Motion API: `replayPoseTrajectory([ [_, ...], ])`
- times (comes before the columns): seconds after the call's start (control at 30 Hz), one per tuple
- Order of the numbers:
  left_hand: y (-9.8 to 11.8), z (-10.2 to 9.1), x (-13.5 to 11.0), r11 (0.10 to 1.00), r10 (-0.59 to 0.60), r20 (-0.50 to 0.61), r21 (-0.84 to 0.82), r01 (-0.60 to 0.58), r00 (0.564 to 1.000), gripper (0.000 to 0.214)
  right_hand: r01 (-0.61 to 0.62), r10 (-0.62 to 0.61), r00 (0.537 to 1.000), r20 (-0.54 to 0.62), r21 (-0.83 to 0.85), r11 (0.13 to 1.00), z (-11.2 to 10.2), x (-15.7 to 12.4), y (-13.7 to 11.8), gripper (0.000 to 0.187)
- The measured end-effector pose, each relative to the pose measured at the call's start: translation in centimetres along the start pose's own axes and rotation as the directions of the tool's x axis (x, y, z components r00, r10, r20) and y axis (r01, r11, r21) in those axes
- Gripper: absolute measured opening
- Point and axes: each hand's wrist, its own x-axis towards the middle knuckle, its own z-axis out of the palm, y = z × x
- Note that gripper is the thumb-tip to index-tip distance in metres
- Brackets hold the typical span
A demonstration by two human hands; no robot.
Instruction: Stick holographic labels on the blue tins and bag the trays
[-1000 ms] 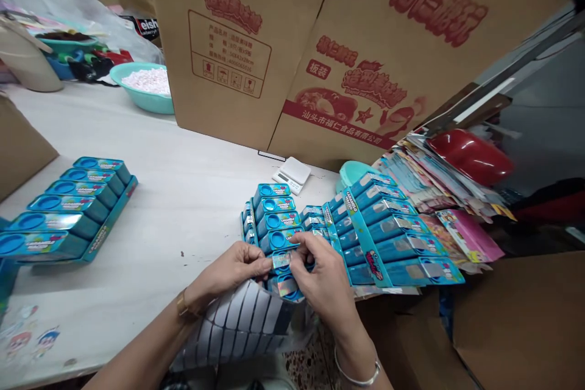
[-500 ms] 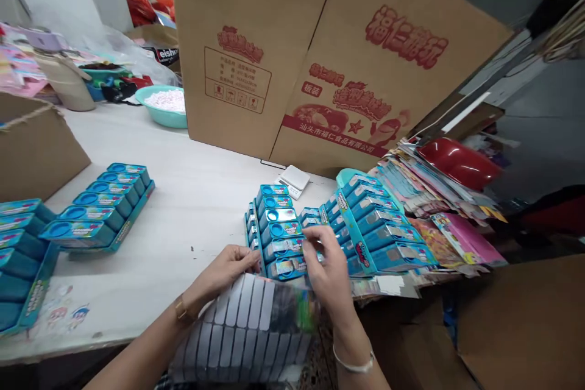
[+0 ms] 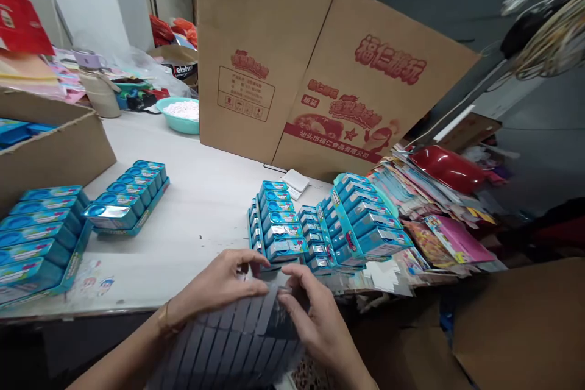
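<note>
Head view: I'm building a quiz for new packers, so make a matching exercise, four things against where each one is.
1 sticker sheet
2 teal bowl
3 white scale
4 glossy red piece

A on the paper pile
B in the left hand and right hand
C at the big carton's foot
D on the table, left of that carton

Pairs: 1-B, 2-D, 3-C, 4-A

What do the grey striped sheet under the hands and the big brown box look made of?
Grey striped sheet: probably glossy sticker paper or film; it shines and bends limply. Big brown box: matte cardboard, likely corrugated; creased fold, red print.
</note>
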Motion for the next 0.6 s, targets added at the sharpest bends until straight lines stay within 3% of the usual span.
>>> replayPoseTrajectory([
  [0.1,2.1,0.5,-1.4,0.905,0.188,0.007,0.388,-0.176,0.982,0.033,-0.015,0.015,1.0,0.007,0.079,0.997,-0.1,-0.1,-0.3,0.028],
  [0.17,3.2,1.0,-1.9,0.834,0.226,0.034,0.51,-0.212,0.973,0.025,-0.001,0.001,1.0,0.006,0.088,0.996,-0.2,0.0,-0.4,0.024],
  [0.23,3.7,1.5,-2.0,0.817,0.235,0.024,0.537,-0.21,0.972,0.023,0.024,-0.024,1.0,0.01,0.065,0.998,-0.4,0.1,-0.3,0.02],
  [0.3,3.8,1.8,-1.8,0.869,0.223,0.018,0.449,-0.207,0.975,0.022,0.065,-0.065,0.998,0.019,0.033,0.997,-0.7,0.1,-0.2,0.014],
  [0.43,3.1,2.0,-0.9,0.997,0.068,0.08,0.021,-0.069,0.995,0.023,0.194,-0.194,0.981,0.006,-0.092,0.977,-1.2,0.1,-0.1,0.008],
  [0.6,2.4,2.4,0.1,0.938,-0.057,0.132,-0.334,0.099,0.99,0.028,0.322,-0.366,0.926,-0.093,-0.31,0.894,-1.2,-0.2,-0.5,0.009],
])
